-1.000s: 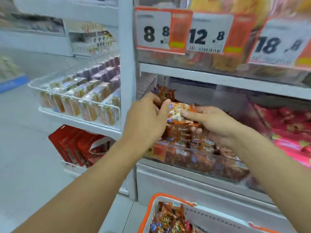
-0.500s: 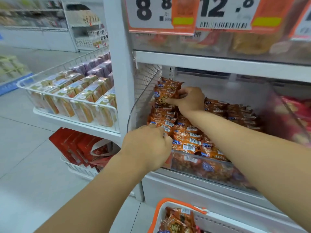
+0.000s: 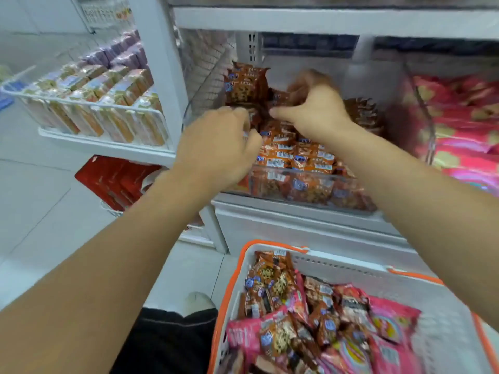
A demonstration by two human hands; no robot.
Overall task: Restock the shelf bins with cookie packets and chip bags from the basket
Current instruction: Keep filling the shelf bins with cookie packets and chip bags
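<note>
A white shop shelf (image 3: 310,18) over a pale tiled floor (image 3: 40,211) is seen, and on it a clear shelf bin (image 3: 305,184) is packed with brown cookie packets (image 3: 294,155) in rows. To the right of the bin, behind a clear divider, pink chip bags (image 3: 464,122) are piled. To the left of the bin, past a white upright post (image 3: 159,63), a wire rack (image 3: 89,103) of boxed snacks is set, with red packs (image 3: 113,179) beneath it. Below and in front of the bin, a white basket (image 3: 351,268) with an orange rim is placed, and mixed brown cookie packets and pink bags are heaped in it. Open floor is left to the left of the basket. Both forearms are stretched forward over the basket into the bin. The left hand (image 3: 216,149) is held at the bin's front left corner with fingers curled on the packets there; whether its grip is closed on one cannot be told. The right hand (image 3: 316,109) is placed deeper in the bin, blurred, its grip pinched on a packet (image 3: 278,99) just beside an upright packet (image 3: 244,83) at the back.
</note>
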